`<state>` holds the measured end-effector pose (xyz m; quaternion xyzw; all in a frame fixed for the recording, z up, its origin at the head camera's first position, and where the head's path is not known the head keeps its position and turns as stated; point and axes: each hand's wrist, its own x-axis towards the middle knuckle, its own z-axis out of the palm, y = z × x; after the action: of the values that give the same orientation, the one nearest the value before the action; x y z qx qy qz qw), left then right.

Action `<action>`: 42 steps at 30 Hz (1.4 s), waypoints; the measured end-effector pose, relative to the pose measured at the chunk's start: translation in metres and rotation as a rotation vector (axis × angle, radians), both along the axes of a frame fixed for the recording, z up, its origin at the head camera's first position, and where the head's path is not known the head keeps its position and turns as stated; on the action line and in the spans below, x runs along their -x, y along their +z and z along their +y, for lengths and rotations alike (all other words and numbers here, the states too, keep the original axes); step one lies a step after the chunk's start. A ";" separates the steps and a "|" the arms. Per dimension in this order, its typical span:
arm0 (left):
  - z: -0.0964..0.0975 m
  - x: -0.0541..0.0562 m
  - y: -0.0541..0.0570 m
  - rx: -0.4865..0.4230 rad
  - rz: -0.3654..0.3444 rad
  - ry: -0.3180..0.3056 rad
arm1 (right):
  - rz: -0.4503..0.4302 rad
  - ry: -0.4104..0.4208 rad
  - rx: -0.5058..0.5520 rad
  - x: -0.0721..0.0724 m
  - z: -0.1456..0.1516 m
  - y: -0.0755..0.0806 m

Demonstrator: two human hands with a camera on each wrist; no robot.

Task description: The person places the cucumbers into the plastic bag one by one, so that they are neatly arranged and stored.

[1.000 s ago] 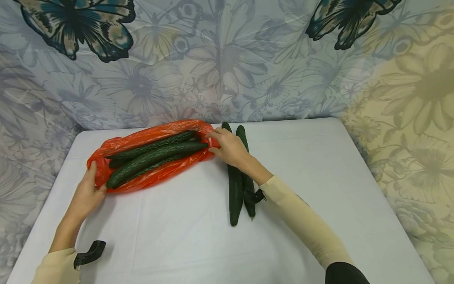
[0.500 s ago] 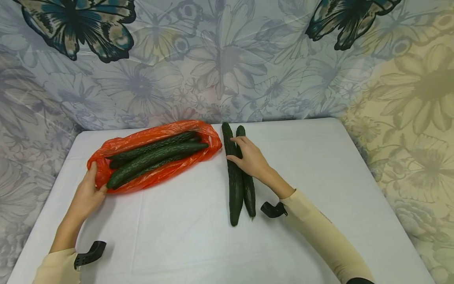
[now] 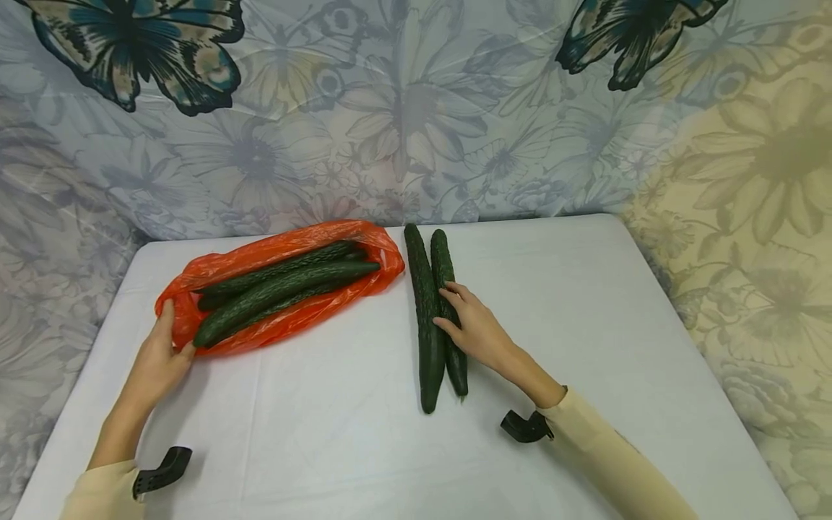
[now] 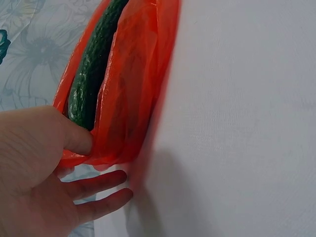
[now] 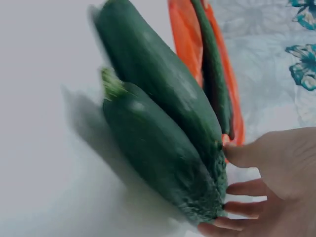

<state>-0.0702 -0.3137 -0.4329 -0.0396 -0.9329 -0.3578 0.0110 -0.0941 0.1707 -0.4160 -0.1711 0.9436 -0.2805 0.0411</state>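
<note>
An orange plastic bag (image 3: 292, 328) lies on the left of the table with several cucumbers (image 3: 286, 289) inside, its opening spread upward. My left hand (image 3: 156, 357) pinches the bag's left end, thumb over the rim in the left wrist view; the other fingers extend below it. Right of the bag, two loose cucumbers lie side by side: a longer left one (image 3: 425, 325) and a right one (image 3: 457, 365). My right hand (image 3: 477, 328) is over the right cucumber, fingers relaxed and apart. In the right wrist view its fingertips are close to both; whether they touch, I cannot tell.
A white cloth covers the table (image 3: 338, 433). Patterned fabric (image 3: 416, 144) with flowers and butterflies hangs behind and at both sides. A black bracket sits on each wrist, the right one (image 3: 525, 426) close to the table.
My right hand has left the bag's right end and moved right and toward me, along the two loose cucumbers. The left hand stays on the bag; the cucumbers look unmoved.
</note>
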 end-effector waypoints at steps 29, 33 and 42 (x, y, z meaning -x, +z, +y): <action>0.004 -0.004 0.004 -0.046 -0.025 -0.019 | -0.138 -0.166 -0.008 -0.021 0.020 -0.007; 0.005 -0.004 0.008 -0.042 -0.057 -0.006 | -0.158 -0.180 -0.043 -0.013 0.022 -0.006; 0.005 -0.005 0.013 -0.018 -0.066 -0.003 | -0.276 -0.219 -0.074 0.001 0.038 0.000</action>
<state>-0.0656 -0.3083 -0.4203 -0.0292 -0.9294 -0.3673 -0.0200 -0.0946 0.2089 -0.4158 -0.0255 0.9516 -0.2693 0.1457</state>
